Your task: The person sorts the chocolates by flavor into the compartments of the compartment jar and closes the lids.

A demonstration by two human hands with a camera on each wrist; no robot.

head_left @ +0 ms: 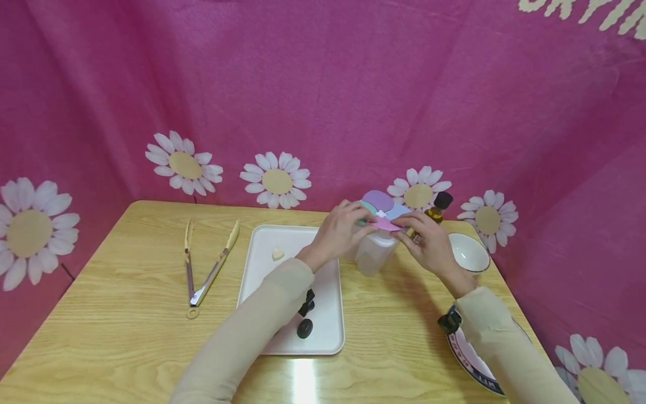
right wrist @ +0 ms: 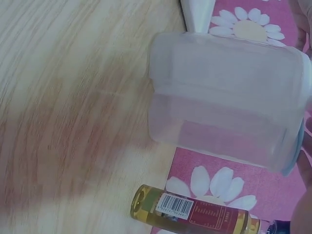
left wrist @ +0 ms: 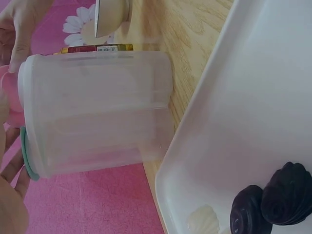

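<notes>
A clear plastic container (head_left: 374,252) stands upright at the back, right of the tray. Its lid (head_left: 379,201) has petal-like flaps in purple, blue, green and pink round a white centre. My left hand (head_left: 343,227) grips the lid's left side, with fingers (left wrist: 14,168) spread at the green flap's edge. On the other side my right hand (head_left: 426,241) pinches the pink flap between thumb and fingers. In the left wrist view the pink flap (left wrist: 12,92) tilts out from the rim. The container's see-through walls (right wrist: 224,92) show no contents.
A white tray (head_left: 328,336) bears a cream shell-shaped piece (head_left: 277,254) and dark shell-shaped pieces (left wrist: 287,195). Open tongs (head_left: 202,289) lie to the left. Behind my right hand stand a red-labelled bottle (right wrist: 195,212) and a white bowl (head_left: 471,252). A pattern-rimmed plate (head_left: 466,359) is under my right sleeve.
</notes>
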